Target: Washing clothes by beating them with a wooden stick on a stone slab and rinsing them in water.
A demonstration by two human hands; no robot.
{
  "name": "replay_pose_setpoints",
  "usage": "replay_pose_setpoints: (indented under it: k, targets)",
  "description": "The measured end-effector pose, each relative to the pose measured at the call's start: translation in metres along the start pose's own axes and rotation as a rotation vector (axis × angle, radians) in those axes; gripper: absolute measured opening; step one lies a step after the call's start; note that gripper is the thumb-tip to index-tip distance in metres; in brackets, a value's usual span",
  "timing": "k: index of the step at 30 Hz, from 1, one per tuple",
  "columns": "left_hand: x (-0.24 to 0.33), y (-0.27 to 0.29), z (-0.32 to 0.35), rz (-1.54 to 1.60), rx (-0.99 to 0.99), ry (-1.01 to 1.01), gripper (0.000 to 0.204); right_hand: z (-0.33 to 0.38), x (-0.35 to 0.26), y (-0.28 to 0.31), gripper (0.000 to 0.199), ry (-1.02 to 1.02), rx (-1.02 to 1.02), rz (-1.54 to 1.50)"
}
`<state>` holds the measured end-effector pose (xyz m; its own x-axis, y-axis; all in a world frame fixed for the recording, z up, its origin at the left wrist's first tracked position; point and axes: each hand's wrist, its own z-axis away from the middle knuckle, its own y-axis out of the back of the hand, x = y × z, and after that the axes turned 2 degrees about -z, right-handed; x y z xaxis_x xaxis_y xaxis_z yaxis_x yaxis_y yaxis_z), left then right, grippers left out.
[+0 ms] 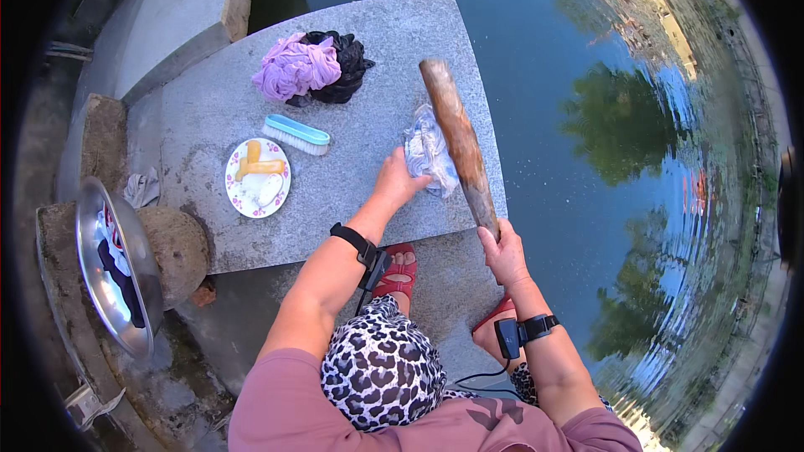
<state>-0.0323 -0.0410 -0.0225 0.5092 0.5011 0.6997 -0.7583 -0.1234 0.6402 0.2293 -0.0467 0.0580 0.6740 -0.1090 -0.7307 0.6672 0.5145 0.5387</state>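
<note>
My right hand (505, 255) is wrapped round the lower end of a thick wooden stick (459, 134), brown and worn pale in places. The stick is raised at a slant, its far end pointing away from me. Beneath it, a wet, crumpled white and blue cloth (429, 151) lies on the stone slab (360, 167); the stick covers part of it, and whether the two touch I cannot tell. My left hand (402, 179) grips the cloth's near left edge, its fingers partly hidden.
Farther left on the slab are a lilac and a black garment (297, 67), a turquoise scrub brush (296, 134) and a flowered plate (253, 202) with yellow soap bars (260, 166). A metal basin (149, 285) of clothes stands at left. Water (536, 59) borders the slab's right and far sides.
</note>
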Motion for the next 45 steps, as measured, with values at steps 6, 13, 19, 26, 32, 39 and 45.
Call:
replay_pose_setpoints:
  k: [6,13,19,26,32,39,45]
  targets:
    - [-0.002,0.003,-0.012,0.144,0.012,0.048,0.053,-0.002,-0.181,0.087,0.043,0.708,0.14,-0.639]
    - [-0.023,0.027,-0.03,0.051,0.025,-0.064,0.055,-0.004,0.012,-0.013,0.04,0.404,0.185,-0.002]
    - [-0.025,0.035,-0.018,0.164,0.024,0.145,0.067,-0.003,-0.007,0.005,0.034,0.055,0.016,0.158]
    - [-0.021,0.02,-0.019,-0.109,-0.001,0.093,0.04,-0.005,-0.202,0.068,0.04,0.667,0.038,-0.655]
    - [-0.025,0.041,-0.018,0.105,-0.099,0.073,0.037,-0.014,-0.044,-0.004,0.033,0.56,0.252,0.168]
    - [-0.059,0.034,-0.018,-0.027,0.193,-0.15,0.035,-0.011,-0.034,-0.006,0.032,0.096,-0.008,-0.031]
    - [-0.026,0.032,-0.004,0.204,0.051,0.028,0.043,-0.009,-0.189,0.061,0.045,0.685,0.126,-0.688]
